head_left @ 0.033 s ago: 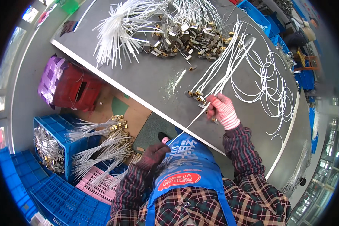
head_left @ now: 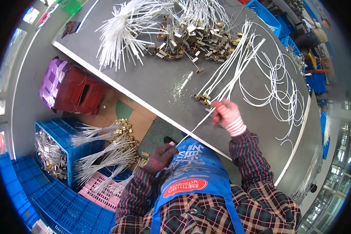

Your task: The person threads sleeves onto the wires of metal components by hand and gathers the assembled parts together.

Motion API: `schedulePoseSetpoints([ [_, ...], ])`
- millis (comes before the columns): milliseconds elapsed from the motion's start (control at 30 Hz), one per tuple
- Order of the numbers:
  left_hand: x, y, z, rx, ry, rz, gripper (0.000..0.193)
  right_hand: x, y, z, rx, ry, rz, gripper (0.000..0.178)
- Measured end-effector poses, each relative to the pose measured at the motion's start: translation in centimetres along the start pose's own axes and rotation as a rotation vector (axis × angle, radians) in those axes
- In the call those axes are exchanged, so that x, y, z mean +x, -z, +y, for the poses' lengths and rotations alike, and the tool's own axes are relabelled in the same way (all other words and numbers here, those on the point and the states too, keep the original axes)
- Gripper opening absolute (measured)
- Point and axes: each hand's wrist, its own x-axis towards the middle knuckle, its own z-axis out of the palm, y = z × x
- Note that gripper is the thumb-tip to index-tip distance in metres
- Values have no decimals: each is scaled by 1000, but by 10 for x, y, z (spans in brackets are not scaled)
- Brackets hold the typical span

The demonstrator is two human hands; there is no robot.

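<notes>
Left hand [head_left: 161,157] on white wire [head_left: 198,125]

The right hand [head_left: 229,117] is a little blurred, and its fingers hide the part of the white strand [head_left: 198,125] which they pinch. The lower end of this strand disappears in the left hand [head_left: 160,156], so I cannot tell where it finishes. Of the dark shoe [head_left: 168,139] only a piece is visible. The upper edge cuts the bundle of white tubes [head_left: 124,35] (the green object [head_left: 70,6] also), and in the heap of metal parts [head_left: 191,43] many pieces cover each other.
</notes>
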Motion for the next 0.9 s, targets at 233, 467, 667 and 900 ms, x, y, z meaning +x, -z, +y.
schedulePoseSetpoints([
  [233,49,-26,44,-18,-83,-41,27,33,30,-4,76,-34,-10,24],
  [467,85,-35,79,81,-9,-64,26,33,26,10,-35,-198,-146,29],
  [667,85,-34,66,323,-205,25,27,60,48,-25,-39,-164,-46,27],
  [900,108,-53,92,3,-120,151,33,57,25,-10,147,-196,-146,21],
])
